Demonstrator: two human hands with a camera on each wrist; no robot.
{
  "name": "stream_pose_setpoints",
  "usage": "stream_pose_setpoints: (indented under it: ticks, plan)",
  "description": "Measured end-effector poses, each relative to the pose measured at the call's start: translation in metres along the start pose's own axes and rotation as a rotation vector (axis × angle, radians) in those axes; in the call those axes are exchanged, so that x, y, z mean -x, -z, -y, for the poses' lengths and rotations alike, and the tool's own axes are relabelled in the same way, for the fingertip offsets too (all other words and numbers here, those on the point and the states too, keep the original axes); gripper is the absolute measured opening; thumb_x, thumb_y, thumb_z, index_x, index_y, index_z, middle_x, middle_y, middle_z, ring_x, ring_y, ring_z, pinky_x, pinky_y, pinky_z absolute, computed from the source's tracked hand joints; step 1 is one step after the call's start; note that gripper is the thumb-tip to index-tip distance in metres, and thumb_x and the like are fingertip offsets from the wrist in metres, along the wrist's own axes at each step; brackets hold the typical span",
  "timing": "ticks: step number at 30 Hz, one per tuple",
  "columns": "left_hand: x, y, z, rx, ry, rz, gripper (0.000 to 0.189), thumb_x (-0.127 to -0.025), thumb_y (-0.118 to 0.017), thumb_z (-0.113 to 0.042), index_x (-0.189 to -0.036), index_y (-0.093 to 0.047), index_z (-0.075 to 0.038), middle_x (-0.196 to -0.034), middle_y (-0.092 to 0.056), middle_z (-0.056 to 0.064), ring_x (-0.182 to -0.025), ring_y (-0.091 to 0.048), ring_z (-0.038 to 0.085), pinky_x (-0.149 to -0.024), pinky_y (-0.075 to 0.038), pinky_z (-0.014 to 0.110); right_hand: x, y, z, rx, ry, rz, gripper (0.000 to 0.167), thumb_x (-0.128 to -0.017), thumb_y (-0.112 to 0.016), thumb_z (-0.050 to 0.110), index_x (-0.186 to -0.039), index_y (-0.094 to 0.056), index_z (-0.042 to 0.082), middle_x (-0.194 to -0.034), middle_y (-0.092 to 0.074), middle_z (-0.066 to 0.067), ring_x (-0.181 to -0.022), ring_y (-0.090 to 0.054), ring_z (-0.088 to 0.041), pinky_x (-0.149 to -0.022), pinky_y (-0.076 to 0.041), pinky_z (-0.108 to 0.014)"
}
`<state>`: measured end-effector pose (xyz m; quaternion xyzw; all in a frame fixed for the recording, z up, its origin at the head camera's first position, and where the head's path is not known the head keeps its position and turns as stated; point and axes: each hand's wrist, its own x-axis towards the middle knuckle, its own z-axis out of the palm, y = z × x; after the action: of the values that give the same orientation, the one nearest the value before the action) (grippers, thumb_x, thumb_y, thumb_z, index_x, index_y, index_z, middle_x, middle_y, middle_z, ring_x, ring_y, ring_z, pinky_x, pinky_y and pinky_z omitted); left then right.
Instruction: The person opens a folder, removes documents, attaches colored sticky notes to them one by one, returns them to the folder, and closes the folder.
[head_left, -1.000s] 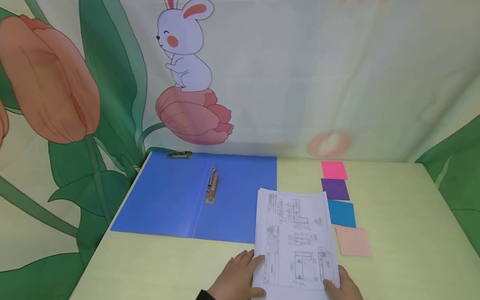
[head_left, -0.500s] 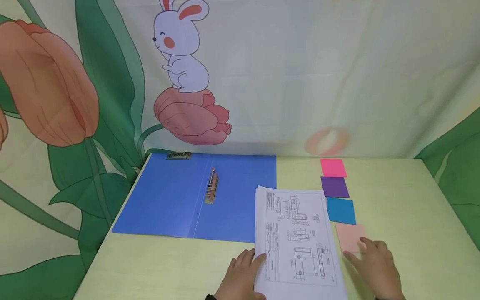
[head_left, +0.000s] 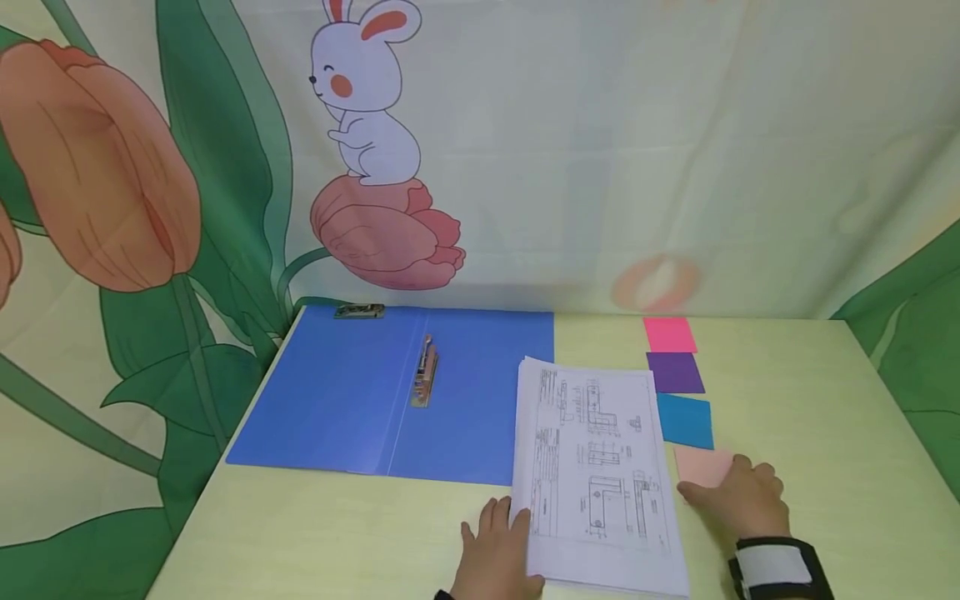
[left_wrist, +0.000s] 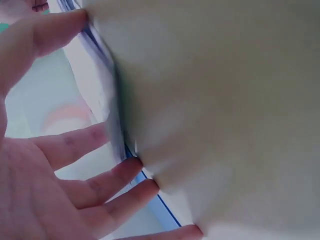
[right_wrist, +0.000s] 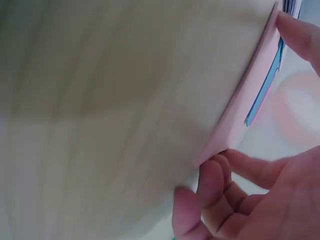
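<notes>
Right hand [head_left: 742,500]: your fingers are curled and drawn partway in, thumb at one side of the light pink square and fingertips at the other, so you hold it across its near part.
Light pink square [head_left: 701,465]: under your right hand, towards the table's near side, just right of the paper stack [head_left: 600,467]; its far part shows past your fingers.
Good hold: the grip looks like the step in hand; best squeeze lightly and evenly, since a thin square would probably buckle if pushed from both sides.
Left hand [head_left: 498,546]: your fingers are spread and fairly straight, touching the stack's left edge, with the thumb by its near left corner; you grip nothing here.
Steadying: light sideways pressure should do; a hard push could skew the sheets.
Close neighbours: the blue square [head_left: 686,421] is just beyond the light pink one, then the purple square [head_left: 677,372], then the hot pink square [head_left: 671,335] by the table's back edge. A level wrist would help avoid nudging them.
Blue folder [head_left: 322,392]: spread flat along the left edge of the table [head_left: 817,400], its near right corner beneath the stack.
</notes>
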<state>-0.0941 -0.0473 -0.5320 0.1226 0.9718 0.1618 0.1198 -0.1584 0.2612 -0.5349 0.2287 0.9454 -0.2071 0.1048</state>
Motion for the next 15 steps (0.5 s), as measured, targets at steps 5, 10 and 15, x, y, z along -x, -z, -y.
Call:
stream_pose_setpoints:
  ticks: [5,10,15]
  plan:
    - [-0.001,0.005,-0.006,-0.049,0.018,-0.040,0.070,-0.064,-0.080,-0.045,-0.117,-0.059,-0.004,-0.122,-0.047,0.020,-0.118,-0.042,0.039,-0.079,-0.038,0.067,-0.002,-0.001,-0.004,-0.062,0.013,-0.043,0.105,-0.058,-0.079,0.050,-0.119,-0.032,-0.021,-0.101,-0.035,-0.038,-0.095,-0.034,-0.049,-0.074,-0.038,-0.061]
    - [-0.001,0.001,-0.006,-0.030,0.028,-0.076,0.071,-0.064,-0.081,-0.041,-0.121,-0.056,-0.006,-0.122,-0.048,0.021,-0.117,-0.042,0.041,-0.079,-0.036,0.070,-0.005,-0.001,-0.007,-0.150,0.003,-0.024,0.110,-0.059,-0.082,0.044,-0.127,-0.023,-0.020,-0.111,-0.034,-0.042,-0.099,-0.034,-0.052,-0.079,-0.036,-0.062]
    - [0.003,0.001,-0.007,0.010,0.046,-0.027,0.086,-0.066,-0.078,-0.047,-0.137,-0.042,-0.014,-0.139,-0.034,0.025,-0.128,-0.028,0.046,-0.083,-0.029,0.074,-0.005,0.016,-0.020,-0.330,-0.031,0.109,0.089,-0.078,-0.070,0.026,-0.134,-0.017,-0.019,-0.123,-0.032,-0.043,-0.105,-0.042,-0.051,-0.086,-0.039,-0.058]
